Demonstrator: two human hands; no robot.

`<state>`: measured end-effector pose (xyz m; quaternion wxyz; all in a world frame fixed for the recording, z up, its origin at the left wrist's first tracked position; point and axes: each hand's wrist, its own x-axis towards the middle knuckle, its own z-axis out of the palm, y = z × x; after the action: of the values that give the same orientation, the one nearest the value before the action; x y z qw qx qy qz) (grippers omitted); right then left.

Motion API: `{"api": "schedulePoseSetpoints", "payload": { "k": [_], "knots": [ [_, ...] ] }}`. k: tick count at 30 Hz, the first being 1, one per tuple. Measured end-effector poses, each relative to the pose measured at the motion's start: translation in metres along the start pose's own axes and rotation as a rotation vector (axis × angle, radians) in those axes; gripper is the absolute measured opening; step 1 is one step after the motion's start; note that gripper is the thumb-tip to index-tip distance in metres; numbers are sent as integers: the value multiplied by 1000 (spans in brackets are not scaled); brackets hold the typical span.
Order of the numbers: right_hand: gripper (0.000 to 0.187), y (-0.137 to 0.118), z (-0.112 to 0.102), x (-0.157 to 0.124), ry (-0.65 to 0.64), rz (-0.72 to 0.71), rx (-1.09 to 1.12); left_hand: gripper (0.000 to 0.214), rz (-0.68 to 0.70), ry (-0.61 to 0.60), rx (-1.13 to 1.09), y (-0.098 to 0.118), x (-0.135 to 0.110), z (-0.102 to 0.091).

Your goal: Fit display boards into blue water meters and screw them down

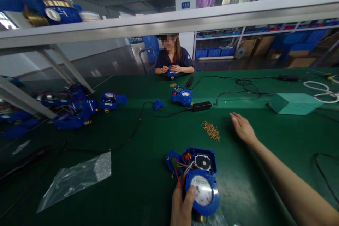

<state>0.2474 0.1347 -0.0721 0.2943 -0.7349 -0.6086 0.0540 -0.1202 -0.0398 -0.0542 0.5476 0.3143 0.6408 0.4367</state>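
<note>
My left hand [183,203] grips the left side of a blue water meter [202,192], its thumb resting on the round dial. The meter's housing is open. A black module with a round disc and several coloured wires show inside, and a small blue display cover [173,161] hangs off to the left by the wires. To the right of a heap of small brass-coloured screws [211,131], my right hand [242,127] is stretched out over the green table with fingers extended and apart from the screws. Nothing shows in it.
Across the table [148,183] a person [174,54] handles another blue meter. A second meter [181,96], a black cable box [201,106], a teal box [295,103] and a plastic bag [79,176] lie about. More meters [71,113] crowd the left. A shelf beam [169,21] crosses overhead.
</note>
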Motion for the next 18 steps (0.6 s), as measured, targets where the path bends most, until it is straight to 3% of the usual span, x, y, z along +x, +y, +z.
{"api": "schedulePoseSetpoints", "payload": {
  "k": [2, 4, 9, 12, 15, 18],
  "knots": [
    [51, 21, -14, 0, 33, 126, -24, 66, -36, -11, -41, 2, 3, 4],
    [47, 27, -12, 2, 6, 158, -16, 66, -52, -19, -64, 4, 2, 6],
    [42, -16, 34, 10, -165, -32, 99, 70, -27, -163, -164, 18, -8, 10],
    [43, -43, 46, 9, -199, -92, 154, 66, 14, -253, -228, 25, -14, 12],
    [52, -57, 31, -3, -142, -64, 164, 68, 21, -283, -289, 25, -16, 12],
    [66, -67, 5, -33, -27, 10, 148, 70, -35, -306, -488, 24, -14, 11]
  ]
}}
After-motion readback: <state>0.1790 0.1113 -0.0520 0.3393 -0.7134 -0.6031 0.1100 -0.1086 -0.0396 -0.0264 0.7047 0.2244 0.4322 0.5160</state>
